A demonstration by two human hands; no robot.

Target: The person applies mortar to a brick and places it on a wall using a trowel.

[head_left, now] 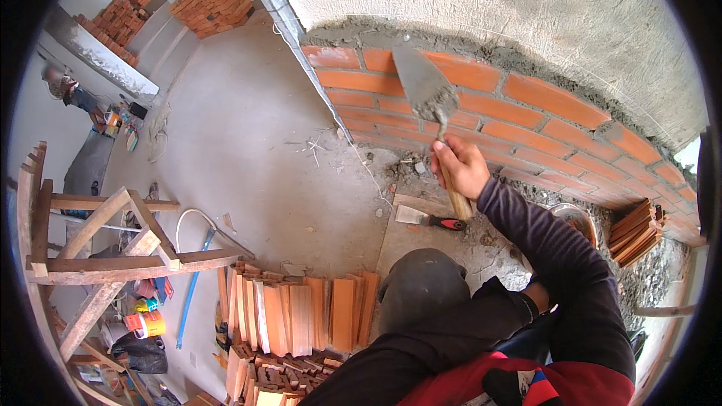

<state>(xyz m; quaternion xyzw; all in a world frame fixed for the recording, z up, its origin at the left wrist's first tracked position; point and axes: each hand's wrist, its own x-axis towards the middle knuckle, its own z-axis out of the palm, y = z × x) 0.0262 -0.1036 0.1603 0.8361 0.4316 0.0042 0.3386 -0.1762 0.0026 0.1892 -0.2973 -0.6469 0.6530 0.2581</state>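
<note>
My right hand (459,167) grips the wooden handle of a trowel (421,79), whose mortar-smeared blade is over the upper courses of a curved red brick wall (526,135), below a grey mortar band (496,51). A scraper (412,215) with a red-and-black handle lies on a board below the trowel. My left hand (543,293) is mostly hidden behind my right forearm, its fingers out of sight, near a partly hidden bucket (573,218) at the wall's foot.
Loose bricks stand in rows (301,308) beside my knee and lean at right (632,233). A wooden trestle (113,271), blue pipe (192,293) and buckets (147,323) are at left. Brick piles (210,0) stand at the back. Another person (79,98) is at the far left wall.
</note>
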